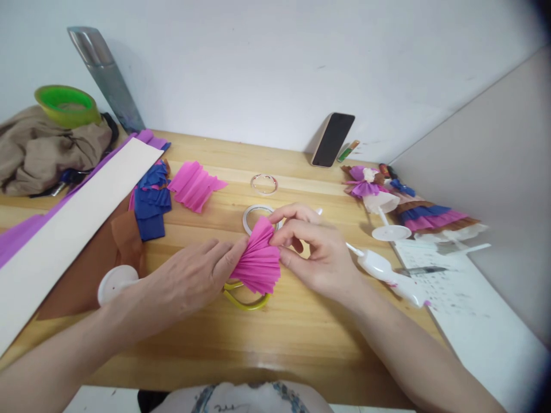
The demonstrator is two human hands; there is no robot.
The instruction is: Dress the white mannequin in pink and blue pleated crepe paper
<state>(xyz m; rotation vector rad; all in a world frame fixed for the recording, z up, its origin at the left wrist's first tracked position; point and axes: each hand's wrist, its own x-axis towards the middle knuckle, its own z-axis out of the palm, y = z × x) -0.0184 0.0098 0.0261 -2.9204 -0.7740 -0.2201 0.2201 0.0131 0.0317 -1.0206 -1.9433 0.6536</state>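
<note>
Closest to me on the desk (301, 347) are some yellow handles (247, 307), probably scissors, partly covered by the pink paper fan (261, 265) I'm working on. The fan sits up in front of me, between my two hands.

My left hand (196, 267) has the gathered side of it, thumb lying along the folds; the fingers underneath are hidden from up here. My right hand (286, 241) is pinching the outer edge, thumb and index fingertip close together, other fingers curled.

As for direction, the pleats bunch up by my left thumb and flare out to the right, with the lower ones angling back toward me. The long axis runs roughly away from me, leaning a little right at the far end.

I'd say this is the pleat-shaping step, and the next move calls for a firm left pinch and a really light right one, since paper this thin could crease wrong or tear.

Just behind the fan there's a white tape ring (246, 218), then a loose pink sheet (193, 186) off to the left, and my phone (333, 139) against the wall (241, 74).
</note>
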